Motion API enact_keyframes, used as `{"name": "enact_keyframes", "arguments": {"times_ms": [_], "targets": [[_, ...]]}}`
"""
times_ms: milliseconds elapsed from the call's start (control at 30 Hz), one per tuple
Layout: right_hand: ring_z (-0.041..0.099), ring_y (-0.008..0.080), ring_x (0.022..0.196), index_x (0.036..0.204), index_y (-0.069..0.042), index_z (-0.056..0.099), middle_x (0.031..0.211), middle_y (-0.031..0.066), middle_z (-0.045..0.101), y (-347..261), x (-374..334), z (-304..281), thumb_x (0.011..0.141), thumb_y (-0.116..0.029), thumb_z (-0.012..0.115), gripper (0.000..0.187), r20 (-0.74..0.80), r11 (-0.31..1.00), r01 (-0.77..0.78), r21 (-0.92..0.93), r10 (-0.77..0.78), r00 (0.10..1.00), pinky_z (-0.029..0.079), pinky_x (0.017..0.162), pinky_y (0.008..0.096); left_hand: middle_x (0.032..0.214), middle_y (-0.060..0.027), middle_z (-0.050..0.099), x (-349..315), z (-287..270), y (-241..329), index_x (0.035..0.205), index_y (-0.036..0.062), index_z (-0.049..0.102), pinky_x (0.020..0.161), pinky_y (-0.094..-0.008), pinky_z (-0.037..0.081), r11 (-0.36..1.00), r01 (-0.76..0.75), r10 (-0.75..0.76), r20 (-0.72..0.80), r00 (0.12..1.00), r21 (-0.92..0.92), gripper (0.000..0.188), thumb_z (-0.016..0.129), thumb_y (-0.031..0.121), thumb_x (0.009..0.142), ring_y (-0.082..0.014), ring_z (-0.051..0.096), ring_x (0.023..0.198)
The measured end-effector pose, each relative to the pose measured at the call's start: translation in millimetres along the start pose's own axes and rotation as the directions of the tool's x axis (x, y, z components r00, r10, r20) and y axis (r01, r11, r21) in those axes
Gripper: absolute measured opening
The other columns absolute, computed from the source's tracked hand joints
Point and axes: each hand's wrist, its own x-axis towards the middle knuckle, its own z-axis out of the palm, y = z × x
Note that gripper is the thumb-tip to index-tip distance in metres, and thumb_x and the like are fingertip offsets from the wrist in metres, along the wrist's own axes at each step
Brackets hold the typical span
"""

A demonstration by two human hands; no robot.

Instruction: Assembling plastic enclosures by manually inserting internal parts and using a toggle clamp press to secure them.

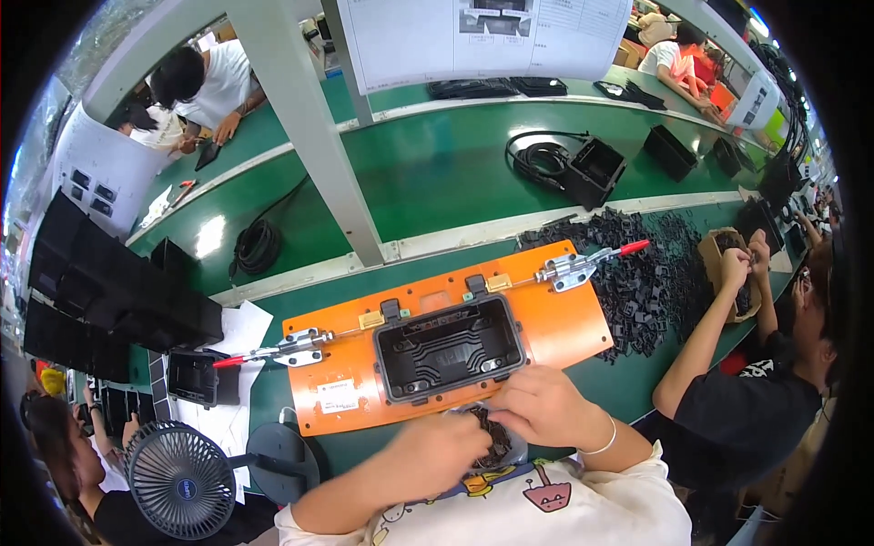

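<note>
Close to my body, both hands meet over a small clear container (pixel 519 450) heaped with small dark pins or similar thin parts (pixel 496 441). My left hand (pixel 442 455), slightly blurred, has its fingers curled at the container's left side. On the other side, the fingers of my right hand (pixel 546 407) are pinched together above the parts; whatever they hold is too small to make out. Just beyond lies a black rectangular housing (pixel 448 350), open side up, on an orange fixture plate (pixel 337 391). A toggle clamp with a red handle (pixel 569 270) sits at the right, another toggle clamp (pixel 300 344) at the left.
Loose black clips (pixel 637 291) are heaped right of the plate. A co-worker's hands (pixel 742 264) work over a cardboard box (pixel 715 246) there. At left are a desk fan (pixel 180 480), black housing (pixel 193 378) and stacked black bins (pixel 118 282). A metal post (pixel 309 127) rises behind the plate.
</note>
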Motion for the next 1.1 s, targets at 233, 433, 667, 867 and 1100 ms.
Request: {"name": "enact_keyframes", "arguments": {"times_ms": [233,433,667,867,1100], "targets": [[0.057,0.0210,0.074,0.075,-0.008,0.060,0.074,0.0048,0.055,-12.6,-27.1,23.1,0.069,-0.011,0.062,0.007,0.364,0.994,0.005,-0.113,0.037,0.931,0.042,0.066,0.0333,0.084,-0.0117,0.062,-7.4,70.1,-17.2,0.079,0.0017,0.063,0.069,-0.0335,0.047,0.954,0.006,-0.093,0.275,0.957,0.300,0.012,0.057,0.011,0.075,-0.0245,0.061,0.077],[0.057,0.0224,0.077,0.074,-0.008,0.062,0.077,0.0043,0.057,-15.3,-29.9,33.9,0.068,-0.013,0.062,0.008,0.426,0.979,-0.079,-0.185,0.153,0.892,0.045,0.067,0.0335,0.081,-0.0118,0.061,-14.9,66.0,-26.3,0.078,0.0026,0.062,0.072,-0.0361,0.048,0.982,0.010,-0.048,0.200,0.979,0.189,0.010,0.057,0.010,0.075,-0.0270,0.062,0.078],[0.058,0.0229,0.081,0.076,-0.010,0.067,0.083,0.0025,0.057,-11.2,-35.3,34.7,0.068,-0.016,0.071,0.011,0.446,0.976,-0.071,-0.206,0.158,0.881,0.046,0.071,0.0350,0.082,-0.0109,0.060,-26.2,47.4,-25.7,0.081,0.0021,0.060,0.075,-0.0386,0.048,0.996,0.024,-0.023,0.008,1.000,-0.082,0.012,0.062,0.005,0.070,-0.0301,0.060,0.078],[0.061,0.0207,0.077,0.077,-0.013,0.069,0.083,0.0003,0.062,-12.3,-9.9,1.5,0.073,-0.011,0.069,0.004,0.367,0.992,-0.036,0.124,-0.012,0.930,0.048,0.067,0.0333,0.088,-0.0109,0.066,-32.8,-3.3,-25.4,0.084,0.0014,0.065,0.071,-0.0308,0.052,0.919,0.005,-0.149,-0.335,0.930,-0.395,0.015,0.066,-0.008,0.073,-0.0250,0.065,0.081],[0.059,0.0255,0.081,0.077,-0.006,0.067,0.083,0.0082,0.062,63.0,69.6,-26.5,0.068,-0.003,0.072,0.010,-0.233,0.970,-0.165,-0.176,0.122,0.965,0.049,0.070,0.0355,0.084,-0.0106,0.068,-6.5,-43.8,-77.6,0.081,-0.0005,0.064,0.072,-0.0268,0.052,0.941,0.191,-0.337,-0.707,0.622,-0.281,0.012,0.066,-0.010,0.075,-0.0188,0.066,0.079]]}}
